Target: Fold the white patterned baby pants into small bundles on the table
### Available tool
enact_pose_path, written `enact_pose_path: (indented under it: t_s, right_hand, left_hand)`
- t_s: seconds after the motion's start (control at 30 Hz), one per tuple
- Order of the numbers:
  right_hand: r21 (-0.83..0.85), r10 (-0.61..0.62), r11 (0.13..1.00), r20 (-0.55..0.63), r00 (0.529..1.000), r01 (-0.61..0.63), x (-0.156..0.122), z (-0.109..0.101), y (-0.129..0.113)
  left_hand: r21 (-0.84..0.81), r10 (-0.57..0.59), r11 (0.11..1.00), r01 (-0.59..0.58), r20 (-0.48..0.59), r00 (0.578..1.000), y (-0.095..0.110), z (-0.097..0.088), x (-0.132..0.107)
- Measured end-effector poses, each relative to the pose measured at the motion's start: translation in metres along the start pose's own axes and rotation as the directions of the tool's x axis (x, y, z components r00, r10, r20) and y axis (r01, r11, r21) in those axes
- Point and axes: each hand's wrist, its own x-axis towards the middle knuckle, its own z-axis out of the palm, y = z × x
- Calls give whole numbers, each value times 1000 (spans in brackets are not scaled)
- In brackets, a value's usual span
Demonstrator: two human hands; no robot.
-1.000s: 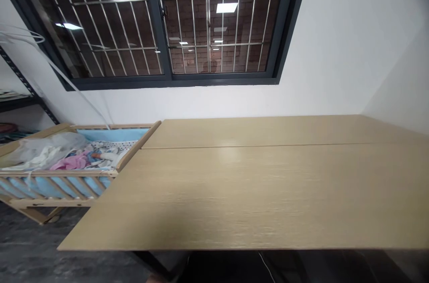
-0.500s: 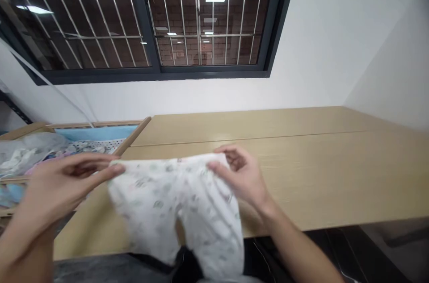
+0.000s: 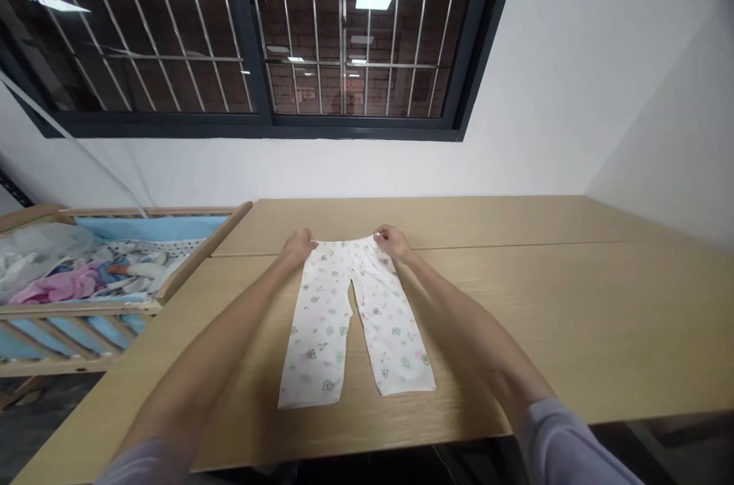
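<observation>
A pair of small white pants (image 3: pixel 326 317) with a scattered print lies spread on the wooden table (image 3: pixel 544 317), legs toward me and slightly apart. My left hand (image 3: pixel 298 246) pinches the left corner of the waistband. At the other corner, my right hand (image 3: pixel 392 242) is closed on the waistband too. Between the two hands the waistband runs nearly straight. Some of the fingertips are hidden by the hands themselves.
To the left stands a wooden crib (image 3: pixel 80 309) with blue lining, holding a pink cloth (image 3: pixel 63 284) and other crumpled fabrics. A barred window (image 3: pixel 355 34) is in the white wall behind the table. The table's front edge runs below the pants.
Both hands have moved forward, away from me, with the pants. The pants hung from the hands near the front edge; now they lie flat on the table with the legs stretched out.
</observation>
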Motion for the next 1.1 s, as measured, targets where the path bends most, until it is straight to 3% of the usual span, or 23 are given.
enact_pose_path:
  t_s: [0.2, 0.3, 0.37, 0.47, 0.5, 0.53, 0.6, 0.67, 0.8, 0.9, 1.0, 1.1]
  right_hand:
    - [-131, 65, 989, -3, 998, -65, 14, 33, 31]
    - [-166, 89, 982, 14, 996, -86, 17, 36, 40]
    - [-182, 101, 979, 27, 994, -95, 20, 34, 44]
    - [-202, 116, 974, 48, 992, -104, 23, 29, 47]
    - [-207, 121, 972, 55, 991, -107, 24, 28, 48]
    - [-212, 125, 971, 63, 990, -110, 25, 26, 48]
    - [-217, 134, 970, 77, 988, -115, 25, 24, 48]
    - [-214, 139, 970, 86, 987, -118, 25, 23, 45]
    - [-187, 135, 976, 96, 986, -115, 25, 20, 35]
    - [-148, 123, 983, 104, 987, -107, 30, 17, 19]
    - [-111, 107, 989, 109, 988, -95, 38, 18, -5]
    - [-82, 89, 994, 123, 988, -79, 46, 31, -34]
  left_hand:
    - [156, -23, 988, 23, 1, 1000, 32, 13, -10]
    - [203, 86, 975, -87, 15, 996, 69, 21, -46]
    - [195, 188, 959, -206, 105, 977, 98, 35, -86]
    - [129, 310, 923, -362, 305, 901, 136, 66, -156]
    - [107, 349, 906, -410, 363, 864, 146, 75, -176]
    - [89, 411, 864, -496, 445, 795, 154, 84, -193]
    - [60, 472, 804, -592, 541, 696, 165, 95, -214]
    - [44, 482, 788, -614, 576, 660, 170, 98, -219]
    - [12, 477, 815, -580, 554, 682, 165, 84, -212]
    - [-60, 480, 859, -508, 439, 760, 147, 65, -214]
    - [-337, 422, 887, -317, 307, 853, 118, 43, -226]
    - [-543, 281, 835, -88, 282, 918, 81, 28, -241]
